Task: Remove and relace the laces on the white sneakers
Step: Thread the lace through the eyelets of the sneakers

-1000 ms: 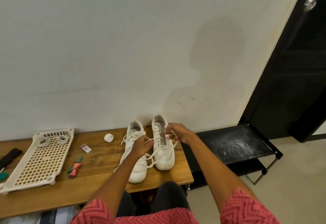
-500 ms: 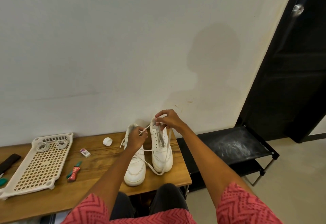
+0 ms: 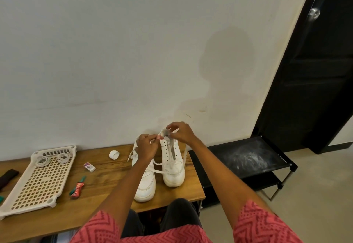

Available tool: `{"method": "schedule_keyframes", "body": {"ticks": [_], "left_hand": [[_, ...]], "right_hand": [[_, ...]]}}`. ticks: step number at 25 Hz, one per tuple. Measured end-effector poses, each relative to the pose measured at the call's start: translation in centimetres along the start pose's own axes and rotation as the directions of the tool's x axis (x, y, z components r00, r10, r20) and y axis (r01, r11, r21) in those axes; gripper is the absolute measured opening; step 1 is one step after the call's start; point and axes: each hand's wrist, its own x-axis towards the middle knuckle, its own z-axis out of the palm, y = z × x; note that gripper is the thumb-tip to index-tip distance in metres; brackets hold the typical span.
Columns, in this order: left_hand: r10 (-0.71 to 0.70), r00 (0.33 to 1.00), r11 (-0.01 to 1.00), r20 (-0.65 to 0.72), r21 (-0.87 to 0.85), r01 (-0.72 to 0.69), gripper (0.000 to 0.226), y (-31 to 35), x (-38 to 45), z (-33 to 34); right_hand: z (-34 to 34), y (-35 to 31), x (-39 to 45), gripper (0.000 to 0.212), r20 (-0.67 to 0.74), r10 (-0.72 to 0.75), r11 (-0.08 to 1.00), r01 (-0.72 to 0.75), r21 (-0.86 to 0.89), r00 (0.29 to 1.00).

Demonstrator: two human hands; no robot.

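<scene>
On the wooden worktop (image 3: 107,181), two white sneakers stand side by side, toes toward the person, long axes running from 6 to 12 o'clock. The left sneaker (image 3: 146,184) is seen with its lace apparently in place at the top, though much is hidden behind the forearm. The left hand (image 3: 146,147) is held over its collar, fingers curled, pinching one end of the lace (image 3: 158,164). At 2 o'clock from it, just beside, the right hand (image 3: 180,132) is raised over the heel of the right sneaker (image 3: 172,168), thumb and fingers pinching the other lace end. This shoe's eyelets are mostly bare, the lace crossing only near the toe and trailing down both sides. Threading the next eyelet is judged easiest for the right hand, the nearer one.
</scene>
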Motion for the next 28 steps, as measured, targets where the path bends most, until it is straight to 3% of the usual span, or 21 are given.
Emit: {"method": "schedule_keyframes", "body": {"ticks": [2,5,7,11,14,16,17,18,19,20,21,22,25,28], "left_hand": [[-0.031,0.996,0.992,0.087,-0.118,0.041,0.021,0.8,-0.4,0.0],[-0.034,0.988,0.957,0.150,-0.280,0.076,0.017,1.7,-0.6,0.4],[-0.033,0.990,0.941,0.135,-0.331,0.077,0.017,1.9,-0.3,0.7],[0.000,0.989,0.940,0.149,-0.339,0.051,0.013,2.0,-0.2,1.1],[-0.036,0.983,0.932,0.180,-0.348,0.098,0.021,0.7,-0.4,1.8],[-0.090,0.955,0.984,0.281,-0.124,0.129,0.033,-1.6,-1.1,3.0],[-0.126,0.925,0.989,0.359,0.115,0.090,0.035,-3.1,-1.8,3.7],[-0.173,0.887,0.921,0.429,0.391,-0.009,0.036,-4.3,-2.7,4.3],[-0.203,0.849,0.783,0.488,0.601,-0.159,0.034,-5.2,-3.7,4.7],[-0.215,0.817,0.651,0.536,0.702,-0.289,0.031,-5.6,-4.6,4.9],[-0.219,0.789,0.580,0.574,0.727,-0.367,0.028,-5.5,-5.4,5.1],[-0.238,0.754,0.583,0.612,0.711,-0.393,0.024,-5.3,-5.8,5.4],[-0.305,0.651,0.711,0.695,0.621,-0.329,0.008,-4.8,-6.0,5.3],[-0.389,0.443,0.755,0.807,0.555,-0.348,0.023,-4.3,-5.0,5.2]], "right_hand": [[1.6,0.8,-0.7,0.038,0.061,-0.019,0.991,0.011,0.134,0.998],[1.7,0.4,-1.2,0.033,0.167,0.048,0.913,-0.111,0.393,0.985],[1.5,0.2,-1.1,0.029,0.229,0.038,0.887,-0.138,0.440,0.973],[1.2,0.9,-1.7,0.030,0.150,0.002,0.885,-0.072,0.460,0.989],[-0.3,1.3,-2.4,0.026,0.087,0.099,0.861,-0.129,0.492,0.991],[-1.9,1.3,-2.8,0.027,0.140,0.153,0.854,-0.203,0.480,0.978],[-2.6,1.5,-2.7,0.026,0.177,0.159,0.860,-0.224,0.458,0.971],[-3.0,1.8,-2.7,0.026,0.205,0.159,0.863,-0.237,0.447,0.966],[-3.2,2.1,-2.6,0.027,0.226,0.159,0.857,-0.248,0.452,0.961],[-3.1,2.5,-2.5,0.028,0.242,0.163,0.844,-0.262,0.468,0.957],[-2.8,3.0,-2.5,0.028,0.250,0.174,0.836,-0.278,0.473,0.952],[-2.3,3.4,-2.5,0.027,0.259,0.195,0.836,-0.299,0.460,0.946],[-0.5,4.5,-2.9,0.021,0.284,0.258,0.871,-0.349,0.345,0.924],[0.7,5.2,-3.1,0.015,0.125,0.285,0.872,-0.311,0.378,0.950]]}}
